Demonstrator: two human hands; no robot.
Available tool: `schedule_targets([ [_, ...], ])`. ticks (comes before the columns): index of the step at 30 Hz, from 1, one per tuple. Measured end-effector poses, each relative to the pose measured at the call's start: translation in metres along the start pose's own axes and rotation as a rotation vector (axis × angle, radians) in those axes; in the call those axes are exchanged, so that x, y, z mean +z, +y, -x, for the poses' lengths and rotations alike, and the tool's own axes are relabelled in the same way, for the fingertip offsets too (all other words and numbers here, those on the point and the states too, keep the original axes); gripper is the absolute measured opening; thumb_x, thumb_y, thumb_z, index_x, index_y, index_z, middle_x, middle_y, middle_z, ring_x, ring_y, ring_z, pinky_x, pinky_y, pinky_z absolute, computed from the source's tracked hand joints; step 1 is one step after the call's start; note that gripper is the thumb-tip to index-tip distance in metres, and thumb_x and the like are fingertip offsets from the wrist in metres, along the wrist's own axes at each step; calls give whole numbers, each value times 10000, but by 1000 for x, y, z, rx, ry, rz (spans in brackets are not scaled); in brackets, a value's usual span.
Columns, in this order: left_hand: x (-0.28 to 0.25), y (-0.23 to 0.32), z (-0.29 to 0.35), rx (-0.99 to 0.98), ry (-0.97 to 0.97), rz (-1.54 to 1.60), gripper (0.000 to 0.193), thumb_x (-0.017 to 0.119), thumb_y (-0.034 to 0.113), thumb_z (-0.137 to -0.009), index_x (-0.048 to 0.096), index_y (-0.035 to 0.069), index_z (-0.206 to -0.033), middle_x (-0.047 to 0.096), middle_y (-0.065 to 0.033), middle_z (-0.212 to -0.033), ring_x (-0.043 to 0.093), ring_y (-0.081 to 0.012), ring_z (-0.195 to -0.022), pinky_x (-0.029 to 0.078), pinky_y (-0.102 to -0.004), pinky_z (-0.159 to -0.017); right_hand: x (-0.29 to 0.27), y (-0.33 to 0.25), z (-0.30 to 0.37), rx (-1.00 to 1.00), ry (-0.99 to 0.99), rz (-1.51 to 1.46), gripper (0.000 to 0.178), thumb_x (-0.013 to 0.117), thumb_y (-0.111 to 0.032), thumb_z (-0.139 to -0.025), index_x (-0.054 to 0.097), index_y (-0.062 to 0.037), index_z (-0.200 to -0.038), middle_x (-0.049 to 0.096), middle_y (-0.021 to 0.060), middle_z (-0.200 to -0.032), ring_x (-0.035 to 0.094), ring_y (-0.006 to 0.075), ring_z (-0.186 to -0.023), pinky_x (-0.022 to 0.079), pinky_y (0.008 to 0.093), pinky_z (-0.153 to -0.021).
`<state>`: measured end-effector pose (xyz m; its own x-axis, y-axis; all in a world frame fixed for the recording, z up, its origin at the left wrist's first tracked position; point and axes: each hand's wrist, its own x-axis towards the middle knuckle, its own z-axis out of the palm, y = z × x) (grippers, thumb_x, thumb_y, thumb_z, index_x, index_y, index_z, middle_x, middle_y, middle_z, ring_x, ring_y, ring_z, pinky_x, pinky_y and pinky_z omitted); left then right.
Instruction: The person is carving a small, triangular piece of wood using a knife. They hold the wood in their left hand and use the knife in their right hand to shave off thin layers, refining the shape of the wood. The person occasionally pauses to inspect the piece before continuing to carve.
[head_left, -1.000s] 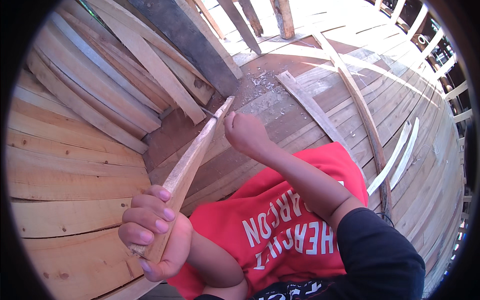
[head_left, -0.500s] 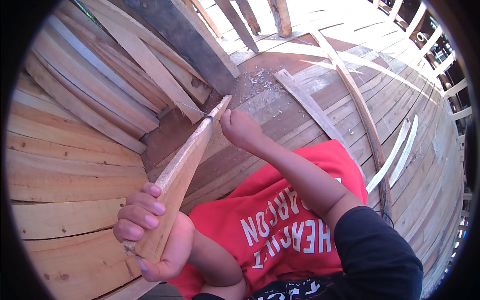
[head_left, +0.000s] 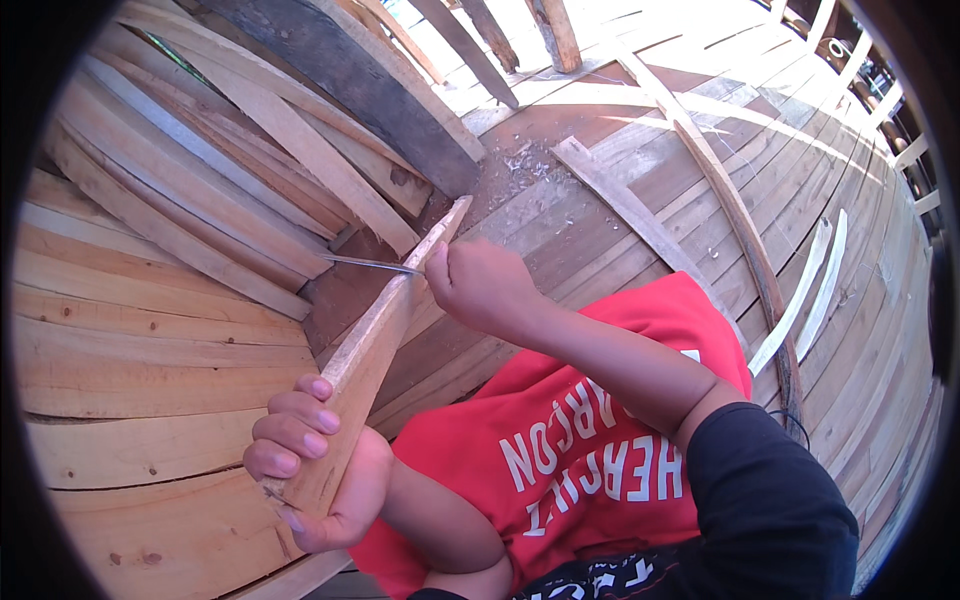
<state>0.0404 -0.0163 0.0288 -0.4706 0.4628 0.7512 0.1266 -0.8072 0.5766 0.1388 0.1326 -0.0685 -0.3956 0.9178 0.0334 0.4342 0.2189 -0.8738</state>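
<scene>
1. While the left hand [head_left: 362, 482] clamps the wide near end of a wood piece [head_left: 365, 385], fingers wrapped over one side and thumb by the butt, the right hand [head_left: 482, 285] grips a thin metal blade [head_left: 375, 265].
2. Right hand: curled into a tight fist just beside the wood; the blade's grip end is hidden inside it.
3. Blade: laid across the wood's upper edge, nearer the narrow end, tip out to the left. Cannot tell how deep it bites.
4. Wood piece: aloft, slanted, above the left edge of the floor [head_left: 870, 320]; narrow end toward the foot of a dark post [head_left: 380, 100].
5. Red cloth [head_left: 620, 400], white lettering, beneath the right forearm; dark sleeve [head_left: 770, 490] on the upper arm.
6. Floor: shavings [head_left: 525, 165] near the post's foot; flat plank [head_left: 640, 215], then a long strip [head_left: 725, 185] right of it; two pale strips [head_left: 797, 305] toward the right edge.
7. Left side: plank wall [head_left: 160, 370]; long boards [head_left: 190, 190] stacked beyond.
</scene>
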Motion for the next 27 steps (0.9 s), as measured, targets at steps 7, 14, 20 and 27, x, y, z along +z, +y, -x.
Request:
schedule_targets([
  [7, 1, 0, 1, 4, -20, -15, 364, 487, 436, -731, 471, 103, -877, 419, -45, -757, 426, -210, -739, 363, -437, -812, -9, -6, 2, -17, -38, 108, 551, 326, -307, -969, 615, 57, -673, 606, 286, -694, 606, 479, -697, 488, 538, -712],
  [14, 0, 1, -1, -3, 0, -17, 367, 478, 442, -729, 464, 103, -867, 419, -47, -748, 425, -214, -732, 368, -438, -806, -3, 4, -6, 3, 11, 69, 549, 351, -284, -960, 592, 51, -599, 588, 275, -635, 605, 465, -661, 490, 539, -691],
  [20, 0, 0, -3, 4, 13, 11, 374, 481, 448, -733, 464, 100, -869, 424, -49, -753, 427, -214, -735, 368, -439, -811, 9, 4, -4, -77, 70, -5, 549, 350, -281, -958, 592, 39, -583, 573, 260, -591, 589, 460, -605, 491, 522, -647],
  [27, -4, -1, 0, -8, -96, 6, 369, 490, 447, -733, 482, 113, -889, 431, -43, -757, 434, -211, -742, 370, -441, -820, 4, 2, -3, -71, 52, -6, 553, 337, -292, -963, 597, 41, -606, 583, 257, -613, 588, 460, -603, 487, 533, -656],
])
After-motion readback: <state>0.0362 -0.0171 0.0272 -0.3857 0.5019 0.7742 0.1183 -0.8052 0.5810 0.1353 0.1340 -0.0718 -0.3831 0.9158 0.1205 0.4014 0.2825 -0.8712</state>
